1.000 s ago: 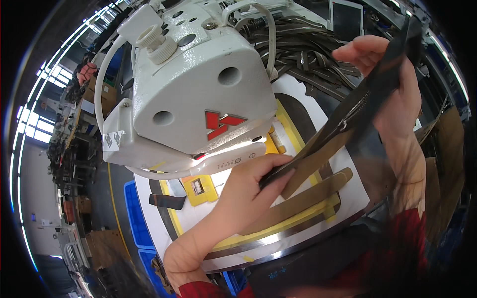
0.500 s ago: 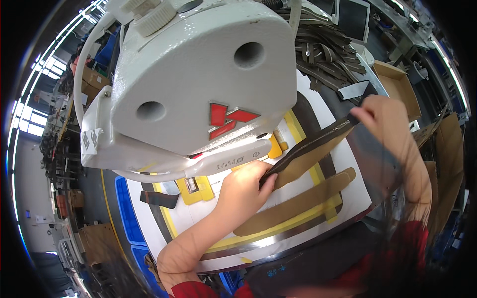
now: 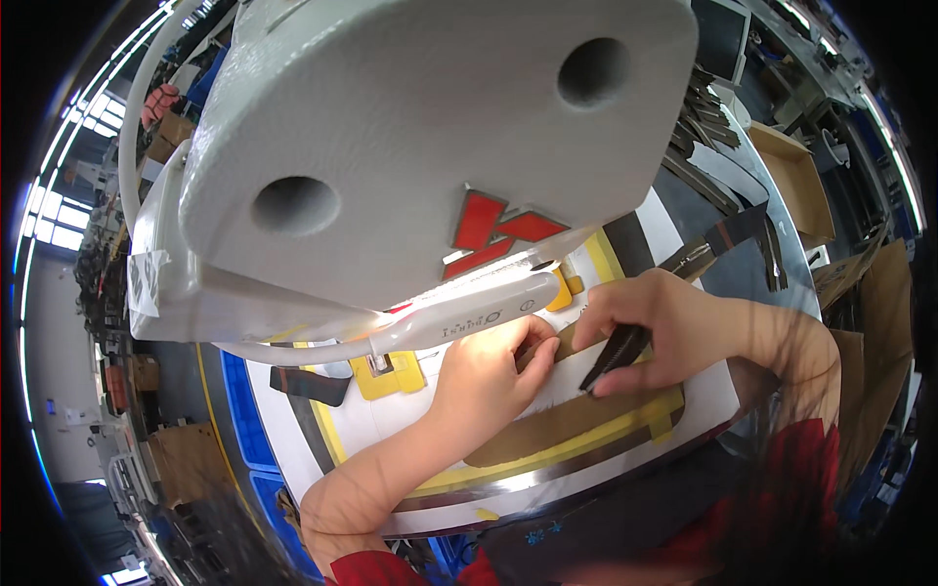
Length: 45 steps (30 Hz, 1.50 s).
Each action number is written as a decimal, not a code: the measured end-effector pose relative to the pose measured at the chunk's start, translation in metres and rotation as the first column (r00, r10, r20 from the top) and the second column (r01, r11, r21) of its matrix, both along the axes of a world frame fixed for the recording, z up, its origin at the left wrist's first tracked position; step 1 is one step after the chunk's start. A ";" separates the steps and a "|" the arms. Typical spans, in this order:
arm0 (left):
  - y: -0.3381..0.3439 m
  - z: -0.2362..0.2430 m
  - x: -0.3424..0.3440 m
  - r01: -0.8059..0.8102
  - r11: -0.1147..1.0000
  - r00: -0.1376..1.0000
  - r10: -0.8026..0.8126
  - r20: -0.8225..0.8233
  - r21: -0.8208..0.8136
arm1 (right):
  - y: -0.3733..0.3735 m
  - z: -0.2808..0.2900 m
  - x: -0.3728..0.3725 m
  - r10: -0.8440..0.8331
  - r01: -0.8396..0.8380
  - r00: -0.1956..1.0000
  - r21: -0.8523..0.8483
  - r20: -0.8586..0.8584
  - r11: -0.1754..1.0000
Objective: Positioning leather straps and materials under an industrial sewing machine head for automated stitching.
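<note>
Zipper strip (image 3: 618, 356), dark, teeth showing, is slanting through the right hand (image 3: 674, 327): near end pointing to 8 o'clock, the other length emerging behind the knuckles toward 1 o'clock. Right hand is holding the strip, half curled, thumb on the lower side, fingers arching over the upper; forefinger is reaching out toward 9 o'clock.

Left hand (image 3: 484, 376) is resting low over the white template board (image 3: 720, 396), at about 9 o'clock from the right and a little apart from it. Its fingers are curling in, thumb and forefinger nearly meeting; cannot tell whether anything is being pinched there.

From the left hand: white sewing machine head (image 3: 420, 137) with red emblem is looming at 12 o'clock; lit lamp bar (image 3: 479, 313) is sitting just above the hand. Yellow plate (image 3: 396, 379) is lying at 9 o'clock, black strap piece (image 3: 311, 385) farther out the same way, blue bins (image 3: 249, 415) beyond. Brown band (image 3: 572, 422), edged with yellow tape (image 3: 662, 422), is stretching at 4 o'clock.

From the right hand: more dark strips (image 3: 699, 181) are lying at 12 o'clock, cardboard box (image 3: 796, 186) is standing between 1 and 2.
</note>
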<state>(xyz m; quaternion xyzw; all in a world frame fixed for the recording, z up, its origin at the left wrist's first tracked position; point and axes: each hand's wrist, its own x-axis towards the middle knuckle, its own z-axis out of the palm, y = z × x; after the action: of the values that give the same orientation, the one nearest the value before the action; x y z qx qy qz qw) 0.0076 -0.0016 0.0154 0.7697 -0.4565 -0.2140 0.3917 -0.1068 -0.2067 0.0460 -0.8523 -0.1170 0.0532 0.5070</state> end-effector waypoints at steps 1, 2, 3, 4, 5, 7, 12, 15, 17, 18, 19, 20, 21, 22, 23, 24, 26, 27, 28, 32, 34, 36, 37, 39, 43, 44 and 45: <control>-0.001 0.000 -0.001 -0.007 1.000 1.000 0.007 -0.008 -0.013 | 0.004 -0.005 0.003 0.013 0.022 0.980 -0.175 0.196 0.984; -0.001 -0.001 -0.002 -0.015 0.999 1.000 0.015 0.000 -0.032 | 0.007 -0.009 0.005 -0.044 0.093 0.975 -0.222 0.216 0.971; -0.001 -0.001 -0.002 -0.021 0.998 1.000 0.021 0.009 -0.052 | 0.010 -0.015 0.007 -0.101 0.165 0.966 -0.266 0.239 0.950; 0.000 -0.002 -0.002 -0.020 0.998 1.000 0.021 0.015 -0.061 | 0.011 -0.018 0.007 -0.161 0.229 0.960 -0.309 0.228 0.923; 0.000 -0.002 -0.002 -0.023 0.999 1.000 0.023 -0.013 -0.026 | 0.010 -0.021 0.006 -0.163 0.226 0.966 -0.345 0.202 0.911; 0.003 -0.003 -0.001 -0.013 0.998 0.997 0.017 -0.074 0.064 | 0.006 -0.023 0.003 -0.183 0.202 0.979 -0.411 0.086 0.889; 0.006 -0.008 -0.005 0.083 0.989 0.856 -0.007 0.517 -0.125 | -0.012 -0.029 0.021 -0.253 0.296 0.955 -0.438 0.154 0.849; 0.007 -0.008 -0.010 0.090 0.994 0.798 -0.036 0.602 -0.060 | -0.025 -0.036 0.040 -0.289 0.393 0.913 -0.436 0.286 0.809; 0.007 -0.009 -0.010 0.082 0.996 0.788 -0.088 0.610 0.038 | -0.032 -0.039 0.047 -0.314 0.409 0.910 -0.460 0.271 0.788; 0.006 -0.009 -0.009 0.074 0.996 0.785 -0.085 0.614 0.043 | -0.034 -0.040 0.048 -0.310 0.401 0.914 -0.456 0.262 0.794; 0.006 -0.009 -0.009 0.066 0.996 0.783 -0.084 0.616 0.052 | -0.035 -0.041 0.048 -0.310 0.403 0.912 -0.453 0.267 0.795; 0.005 -0.009 -0.008 0.053 0.996 0.789 -0.083 0.609 0.068 | -0.036 -0.041 0.048 -0.311 0.406 0.911 -0.451 0.272 0.795; 0.005 -0.009 -0.007 0.055 0.995 0.771 -0.093 0.630 0.080 | -0.036 -0.041 0.048 -0.312 0.406 0.911 -0.449 0.269 0.796; 0.004 -0.009 -0.006 0.052 0.994 0.759 -0.103 0.643 0.098 | -0.036 -0.041 0.047 -0.314 0.406 0.911 -0.449 0.268 0.796; 0.004 -0.009 -0.006 0.055 0.993 0.745 -0.110 0.658 0.103 | -0.036 -0.040 0.047 -0.318 0.411 0.909 -0.450 0.271 0.793; 0.003 -0.009 -0.006 0.052 0.993 0.749 -0.111 0.654 0.109 | -0.037 -0.039 0.046 -0.319 0.406 0.912 -0.454 0.258 0.793; 0.003 -0.009 -0.005 0.053 0.994 0.755 -0.104 0.647 0.099 | -0.038 -0.038 0.045 -0.315 0.408 0.910 -0.450 0.268 0.795; 0.003 -0.010 -0.005 0.057 0.994 0.756 -0.107 0.646 0.097 | -0.038 -0.038 0.045 -0.324 0.404 0.914 -0.461 0.245 0.790; 0.003 -0.010 -0.004 0.059 0.994 0.758 -0.106 0.644 0.095 | -0.039 -0.037 0.045 -0.323 0.407 0.912 -0.462 0.252 0.788; 0.002 -0.012 -0.003 0.067 0.995 0.763 -0.101 0.639 0.077 | -0.040 -0.038 0.045 -0.321 0.402 0.915 -0.500 0.242 0.767; 0.002 -0.013 -0.001 0.054 0.996 0.789 -0.086 0.608 0.071 | -0.038 -0.037 0.046 -0.281 0.415 0.904 -0.505 0.322 0.757; 0.001 -0.015 0.000 0.040 0.996 0.806 -0.079 0.586 0.078 | -0.036 -0.034 0.045 -0.260 0.442 0.885 -0.521 0.386 0.730; 0.000 -0.016 0.000 0.031 0.995 0.811 -0.078 0.580 0.091 | -0.034 -0.031 0.044 -0.255 0.458 0.875 -0.534 0.412 0.711; 0.000 -0.017 0.001 0.021 0.993 0.817 -0.083 0.570 0.115 | -0.033 -0.025 0.043 -0.320 0.489 0.855 -0.428 0.409 0.760; -0.001 -0.018 0.004 0.021 0.997 0.791 -0.059 0.608 0.070 | -0.029 -0.015 0.045 -0.370 0.407 0.893 -0.108 0.256 0.907; -0.001 -0.017 0.004 0.018 0.999 0.777 -0.035 0.629 0.034 | -0.028 -0.014 0.045 -0.328 0.351 0.917 -0.071 0.228 0.934; -0.001 -0.017 0.004 0.006 0.999 0.793 -0.026 0.609 0.034 | -0.026 -0.014 0.046 -0.333 0.356 0.923 -0.097 0.195 0.930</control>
<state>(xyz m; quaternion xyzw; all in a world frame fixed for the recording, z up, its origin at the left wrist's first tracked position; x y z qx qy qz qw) 0.0121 -0.0024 -0.0016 0.7996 -0.5614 0.0349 0.2105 -0.0610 -0.2331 0.0323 -0.8921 -0.0056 -0.1044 0.4395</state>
